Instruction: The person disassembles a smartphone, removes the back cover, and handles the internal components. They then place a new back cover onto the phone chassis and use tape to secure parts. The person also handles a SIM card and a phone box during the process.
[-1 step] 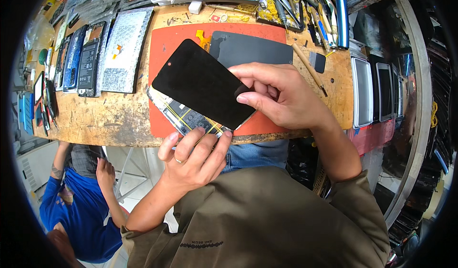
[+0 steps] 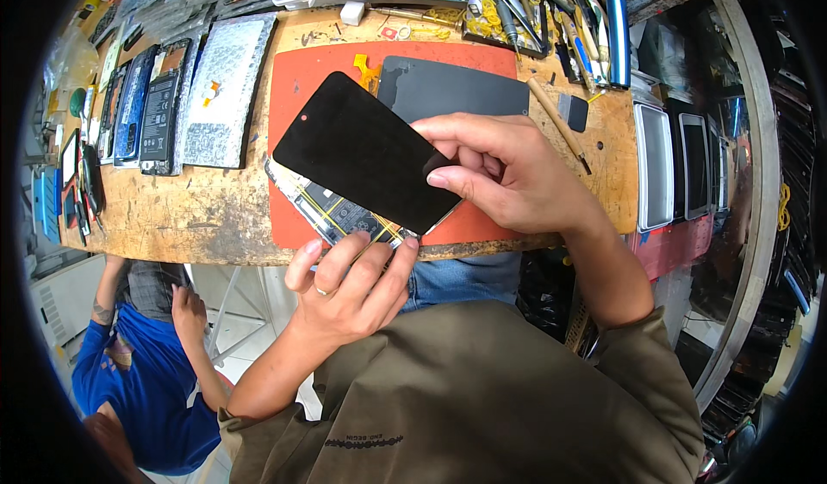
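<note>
A black phone screen panel (image 2: 362, 152) is held tilted between the thumb and fingers of my right hand (image 2: 508, 170), gripped at its right end. Under it lies an opened phone body (image 2: 332, 208), its battery and yellow strips showing along the near side; the panel covers the remainder. My left hand (image 2: 349, 286) has its bent fingertips on the near edge of that body, its thumb out of sight. Both parts are over a red-orange mat (image 2: 301, 71). A dark grey flat panel (image 2: 452, 86) lies just beyond, beside an orange flex piece (image 2: 366, 71).
A wooden-handled tool (image 2: 558, 122) lies right of the mat. Farther back are a tool holder (image 2: 508, 27) and a blue cylinder (image 2: 618, 36). Opened phones (image 2: 164, 105) and a bubble-wrap pouch (image 2: 226, 88) lie left. Another person in blue (image 2: 155, 381) sits at lower left.
</note>
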Action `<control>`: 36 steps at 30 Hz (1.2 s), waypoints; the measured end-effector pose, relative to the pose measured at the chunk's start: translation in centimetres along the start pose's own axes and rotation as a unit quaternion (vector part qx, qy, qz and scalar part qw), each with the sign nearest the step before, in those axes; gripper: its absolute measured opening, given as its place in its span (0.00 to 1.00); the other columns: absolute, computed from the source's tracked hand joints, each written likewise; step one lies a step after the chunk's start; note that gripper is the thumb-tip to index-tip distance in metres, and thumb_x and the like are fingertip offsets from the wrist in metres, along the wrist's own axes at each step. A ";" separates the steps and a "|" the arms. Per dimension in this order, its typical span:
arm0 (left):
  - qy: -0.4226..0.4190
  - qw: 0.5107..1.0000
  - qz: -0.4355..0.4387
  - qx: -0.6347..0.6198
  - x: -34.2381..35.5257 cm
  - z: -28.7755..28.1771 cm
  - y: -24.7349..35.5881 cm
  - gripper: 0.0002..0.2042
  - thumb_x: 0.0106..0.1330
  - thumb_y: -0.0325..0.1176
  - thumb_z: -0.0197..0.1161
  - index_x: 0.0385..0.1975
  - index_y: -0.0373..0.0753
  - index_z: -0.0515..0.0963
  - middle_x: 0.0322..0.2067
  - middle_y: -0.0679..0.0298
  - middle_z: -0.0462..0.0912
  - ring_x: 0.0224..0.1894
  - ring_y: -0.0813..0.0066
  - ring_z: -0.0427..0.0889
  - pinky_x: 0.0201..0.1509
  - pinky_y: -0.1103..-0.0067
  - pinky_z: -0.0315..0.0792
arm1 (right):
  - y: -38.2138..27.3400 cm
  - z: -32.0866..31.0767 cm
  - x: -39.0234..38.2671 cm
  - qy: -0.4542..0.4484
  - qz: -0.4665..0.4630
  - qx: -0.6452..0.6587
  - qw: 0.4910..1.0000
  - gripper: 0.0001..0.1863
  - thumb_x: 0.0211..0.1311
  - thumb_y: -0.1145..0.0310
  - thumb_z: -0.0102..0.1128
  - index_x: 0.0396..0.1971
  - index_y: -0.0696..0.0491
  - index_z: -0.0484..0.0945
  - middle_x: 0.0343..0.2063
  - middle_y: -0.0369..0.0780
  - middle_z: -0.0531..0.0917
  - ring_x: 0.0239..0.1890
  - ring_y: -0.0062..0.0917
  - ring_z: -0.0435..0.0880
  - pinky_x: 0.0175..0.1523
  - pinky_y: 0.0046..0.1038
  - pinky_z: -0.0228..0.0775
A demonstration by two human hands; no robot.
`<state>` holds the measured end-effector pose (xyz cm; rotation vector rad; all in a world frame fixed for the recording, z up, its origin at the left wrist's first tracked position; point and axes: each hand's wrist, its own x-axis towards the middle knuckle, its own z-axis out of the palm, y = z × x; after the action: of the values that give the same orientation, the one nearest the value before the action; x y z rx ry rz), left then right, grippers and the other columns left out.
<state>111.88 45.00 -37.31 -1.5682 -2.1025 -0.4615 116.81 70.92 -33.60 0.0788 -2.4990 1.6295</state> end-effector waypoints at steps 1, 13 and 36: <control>-0.005 1.000 -0.005 -0.010 0.0 -0.1 0.0 0.14 0.60 0.39 0.63 0.43 0.53 0.90 0.36 0.76 0.80 0.50 0.76 0.78 0.71 0.62 0.52 | 0.0 -0.1 0.0 -0.003 -0.005 -0.002 1.000 0.25 0.61 0.81 0.72 0.60 0.56 0.83 0.26 0.30 0.80 0.20 0.11 0.66 0.26 0.20 0.58; -0.054 0.997 -0.040 -0.041 1.0 -0.3 -0.1 0.19 0.58 0.42 0.66 0.50 0.53 0.89 0.42 0.73 0.79 0.54 0.75 0.76 0.72 0.61 0.52 | -0.4 -3.3 -1.4 0.011 0.073 0.197 0.978 0.25 0.70 0.82 0.65 0.64 0.69 0.72 0.50 0.45 0.87 0.49 0.21 0.87 0.55 0.23 0.80; 0.028 0.996 -0.064 -0.047 -0.2 -0.3 -0.3 0.11 0.55 0.41 0.64 0.36 0.53 0.90 0.31 0.77 0.79 0.47 0.73 0.75 0.71 0.60 0.50 | 1.1 -0.2 0.5 -0.023 0.053 0.131 0.990 0.21 0.68 0.79 0.69 0.60 0.61 0.79 0.36 0.30 0.84 0.29 0.05 0.72 0.34 0.14 0.64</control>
<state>111.70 44.57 -37.14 -1.4592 -2.1758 -0.6499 116.24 71.59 -34.47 0.0138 -2.3424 2.0144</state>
